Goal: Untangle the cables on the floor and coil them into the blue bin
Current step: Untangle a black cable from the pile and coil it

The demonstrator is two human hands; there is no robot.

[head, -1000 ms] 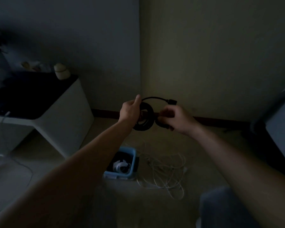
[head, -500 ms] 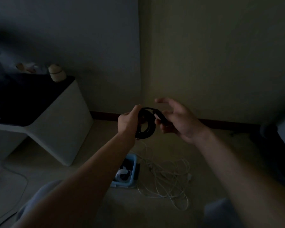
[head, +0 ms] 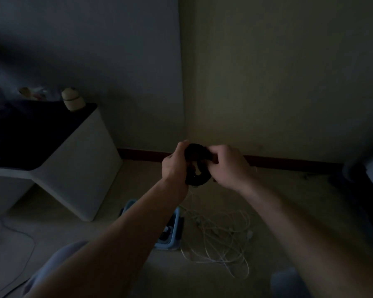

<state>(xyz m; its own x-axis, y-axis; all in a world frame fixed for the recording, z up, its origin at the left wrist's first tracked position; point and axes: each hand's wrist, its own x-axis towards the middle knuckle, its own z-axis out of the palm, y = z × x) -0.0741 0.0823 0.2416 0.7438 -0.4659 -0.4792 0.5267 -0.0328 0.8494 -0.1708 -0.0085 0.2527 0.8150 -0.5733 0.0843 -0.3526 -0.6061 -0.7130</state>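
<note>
A dim room corner, seen from a person's head looking down along two bare forearms. Both hands are raised close together in front of the wall. The left hand (head: 174, 164) grips the left side of a black cable coil (head: 197, 166), fingers curled round it. The right hand (head: 228, 165) curls over the coil's upper right side and holds it too. The coil hangs between the hands, above the floor. Below, on the floor, stands the blue bin (head: 174, 237), partly hidden by the left forearm, with something pale and dark inside. Just right of the bin lies a loose tangle of white cables (head: 221, 235). At left stands a white table (head: 78, 168) with a dark top, bearing a small pale figure (head: 72, 101).
</note>
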